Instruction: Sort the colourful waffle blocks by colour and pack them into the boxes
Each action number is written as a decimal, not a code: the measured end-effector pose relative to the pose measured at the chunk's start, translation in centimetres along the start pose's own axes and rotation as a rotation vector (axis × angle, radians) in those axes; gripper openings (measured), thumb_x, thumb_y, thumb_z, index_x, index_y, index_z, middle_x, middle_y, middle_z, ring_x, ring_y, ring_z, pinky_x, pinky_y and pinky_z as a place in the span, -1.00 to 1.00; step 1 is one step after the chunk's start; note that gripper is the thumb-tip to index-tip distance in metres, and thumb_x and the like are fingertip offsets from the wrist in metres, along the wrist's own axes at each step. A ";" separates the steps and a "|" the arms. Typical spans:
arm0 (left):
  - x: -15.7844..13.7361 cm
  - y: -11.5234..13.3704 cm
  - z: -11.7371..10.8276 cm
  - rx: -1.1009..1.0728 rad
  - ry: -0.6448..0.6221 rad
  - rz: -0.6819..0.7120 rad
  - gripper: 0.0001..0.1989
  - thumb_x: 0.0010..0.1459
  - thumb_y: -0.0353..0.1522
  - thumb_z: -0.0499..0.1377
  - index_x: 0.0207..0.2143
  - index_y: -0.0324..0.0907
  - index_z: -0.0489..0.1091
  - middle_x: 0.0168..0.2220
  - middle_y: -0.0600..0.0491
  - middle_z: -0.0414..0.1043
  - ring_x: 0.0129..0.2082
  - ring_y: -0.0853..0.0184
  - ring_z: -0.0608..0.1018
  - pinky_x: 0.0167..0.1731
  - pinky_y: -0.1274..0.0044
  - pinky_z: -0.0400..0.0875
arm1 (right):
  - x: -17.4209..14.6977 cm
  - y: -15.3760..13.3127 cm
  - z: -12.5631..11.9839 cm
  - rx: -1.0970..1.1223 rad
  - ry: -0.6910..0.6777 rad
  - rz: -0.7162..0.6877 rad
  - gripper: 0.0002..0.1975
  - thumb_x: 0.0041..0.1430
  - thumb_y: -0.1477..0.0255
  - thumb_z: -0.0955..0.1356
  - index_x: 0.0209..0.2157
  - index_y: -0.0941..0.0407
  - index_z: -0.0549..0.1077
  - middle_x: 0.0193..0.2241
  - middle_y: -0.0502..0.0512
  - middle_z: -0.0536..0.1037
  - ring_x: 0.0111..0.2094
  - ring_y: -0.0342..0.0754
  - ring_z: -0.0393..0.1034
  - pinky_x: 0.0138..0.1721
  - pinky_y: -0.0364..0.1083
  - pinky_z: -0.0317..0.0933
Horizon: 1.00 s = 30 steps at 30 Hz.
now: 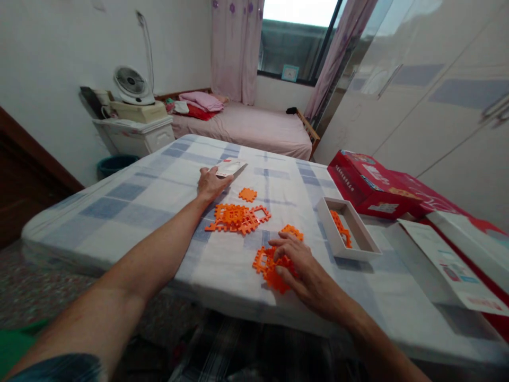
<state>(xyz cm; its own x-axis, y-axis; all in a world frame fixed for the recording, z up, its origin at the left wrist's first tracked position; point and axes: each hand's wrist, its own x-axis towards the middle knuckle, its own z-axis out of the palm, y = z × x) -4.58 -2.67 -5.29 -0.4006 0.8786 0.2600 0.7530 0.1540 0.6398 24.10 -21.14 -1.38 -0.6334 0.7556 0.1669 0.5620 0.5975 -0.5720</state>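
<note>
At the far-left side of the table, my left hand [214, 185] is closed around the near end of a small flat white box [230, 166]. My right hand [300, 265] hovers over or touches a group of orange interlocking plastic pieces [262, 260] near the front edge. Its fingers are curved and spread, partly covering them. Another orange piece [292, 231] lies just beyond those fingers. Between my hands is a loose pile of orange frame-like pieces [238, 218], with one flat square piece [247, 194] lying apart behind it.
To the right stands an open white box tray [360, 245] with orange pieces inside. Red boxes [368, 183] and an opened white carton [445, 262] line the table's right side. A checked cloth [135, 212] covers the table. A bed [258, 127] stands beyond it.
</note>
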 end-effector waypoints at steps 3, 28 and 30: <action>-0.1 0.0 0.0 -0.030 -0.009 -0.006 -0.31 0.01 -0.08 0.17 0.10 -0.35 0.26 0.07 -0.23 0.19 0.04 0.08 0.37 0.07 0.36 0.24 | -0.2 0.2 2.3 -0.116 0.004 -0.013 -0.83 0.21 0.47 0.24 -0.14 0.09 0.31 0.12 0.17 0.33 0.29 0.10 -0.11 0.23 0.28 -0.14; 0.0 0.0 0.2 0.014 -0.002 -0.014 -0.30 -0.05 -0.04 0.16 0.10 -0.21 0.30 0.08 -0.15 0.19 0.05 0.09 0.40 0.05 0.40 0.29 | 0.4 1.5 1.3 0.025 0.351 0.151 -0.93 0.20 0.47 0.21 -0.29 0.07 0.30 -0.27 0.10 0.43 -0.19 -0.02 0.35 -0.14 -0.03 0.25; 0.0 0.1 0.1 0.017 -0.004 -0.017 -0.31 -0.06 -0.04 0.16 0.09 -0.20 0.32 0.07 -0.14 0.20 0.06 0.08 0.39 0.05 0.40 0.29 | 0.6 2.3 0.3 -0.007 0.297 0.175 -0.91 0.21 0.43 0.21 -0.29 0.07 0.32 -0.13 0.15 0.42 -0.03 0.02 0.30 0.03 0.05 0.17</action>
<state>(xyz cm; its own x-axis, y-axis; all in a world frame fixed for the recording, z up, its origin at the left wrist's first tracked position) -4.46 -2.64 -5.33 -0.4111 0.8776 0.2466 0.7551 0.1762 0.6315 24.87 -19.38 -2.80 -0.3453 0.8915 0.2933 0.6527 0.4527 -0.6074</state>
